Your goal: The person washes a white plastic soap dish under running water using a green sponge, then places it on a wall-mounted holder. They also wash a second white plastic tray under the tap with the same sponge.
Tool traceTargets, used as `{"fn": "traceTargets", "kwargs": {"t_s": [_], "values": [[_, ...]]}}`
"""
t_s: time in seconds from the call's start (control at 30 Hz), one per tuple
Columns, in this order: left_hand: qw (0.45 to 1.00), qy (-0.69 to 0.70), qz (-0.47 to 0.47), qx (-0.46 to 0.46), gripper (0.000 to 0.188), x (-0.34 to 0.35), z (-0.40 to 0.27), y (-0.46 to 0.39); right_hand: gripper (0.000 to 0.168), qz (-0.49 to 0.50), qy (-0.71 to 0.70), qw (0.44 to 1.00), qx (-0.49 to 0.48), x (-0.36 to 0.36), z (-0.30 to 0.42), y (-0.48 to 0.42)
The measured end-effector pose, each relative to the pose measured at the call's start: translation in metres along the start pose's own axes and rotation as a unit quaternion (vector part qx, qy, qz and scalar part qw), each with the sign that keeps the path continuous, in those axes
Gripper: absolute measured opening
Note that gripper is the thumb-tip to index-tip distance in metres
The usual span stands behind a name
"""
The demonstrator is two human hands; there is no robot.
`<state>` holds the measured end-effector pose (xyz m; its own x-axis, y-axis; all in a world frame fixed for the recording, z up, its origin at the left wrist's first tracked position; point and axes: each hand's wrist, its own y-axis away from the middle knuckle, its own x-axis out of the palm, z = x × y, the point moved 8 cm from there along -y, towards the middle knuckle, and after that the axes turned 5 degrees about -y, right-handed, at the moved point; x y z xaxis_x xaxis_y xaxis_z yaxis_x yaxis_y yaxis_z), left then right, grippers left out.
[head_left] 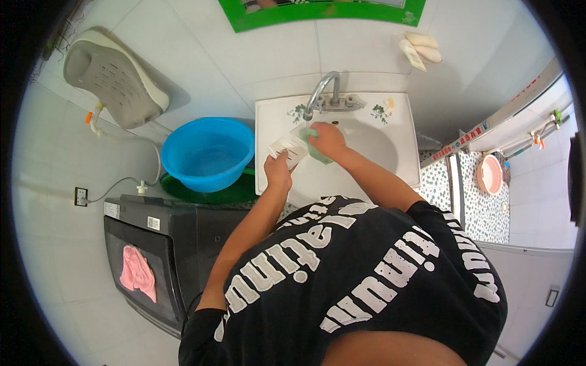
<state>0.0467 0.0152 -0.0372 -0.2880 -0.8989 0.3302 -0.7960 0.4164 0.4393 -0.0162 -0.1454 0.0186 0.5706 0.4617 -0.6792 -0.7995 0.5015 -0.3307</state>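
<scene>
Over the left part of the white washbasin (371, 180), my left hand (278, 171) grips a white slotted plastic piece (293, 148), perhaps a soap dish, by its lower left end. My right hand (327, 139) holds a pale green cloth (320, 154) against the right end of that piece; part of the cloth hangs down over the basin. The chrome faucet (322, 91) arches just above my right hand, its spout end close to my fingers. The fingertips of my right hand are partly hidden by the cloth.
A blue plastic basin (208, 153) stands left of the sink, over a green one (245, 185). A black appliance (183, 242) with a pink cloth (137, 273) is at lower left. Soap-like items (421, 48) hang on the wall by a green-framed mirror (329, 13). A pink basin (490, 174) lies right.
</scene>
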Motion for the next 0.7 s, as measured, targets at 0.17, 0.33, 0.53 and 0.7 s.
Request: {"fn": "traceTargets", "kwargs": {"t_s": [0.17, 0.33, 0.53, 0.7], "values": [[0.998, 0.06, 0.029, -0.012, 0.024, -0.001, 0.0, -0.005, 0.022, -0.02, -0.335, 0.922, 0.192, -0.021, -0.029, -0.002], [0.996, 0.09, 0.019, 0.004, 0.026, -0.001, -0.005, -0.006, 0.024, -0.038, -0.431, 0.854, 0.287, -0.034, -0.051, 0.0], [0.993, 0.109, 0.049, 0.01, 0.026, 0.007, -0.009, -0.005, 0.039, -0.011, -0.412, 0.861, 0.297, -0.018, -0.048, 0.002], [0.991, 0.104, 0.084, 0.004, 0.026, 0.018, -0.011, 0.006, 0.048, 0.094, -0.346, 0.873, 0.332, 0.002, -0.032, 0.005]]}}
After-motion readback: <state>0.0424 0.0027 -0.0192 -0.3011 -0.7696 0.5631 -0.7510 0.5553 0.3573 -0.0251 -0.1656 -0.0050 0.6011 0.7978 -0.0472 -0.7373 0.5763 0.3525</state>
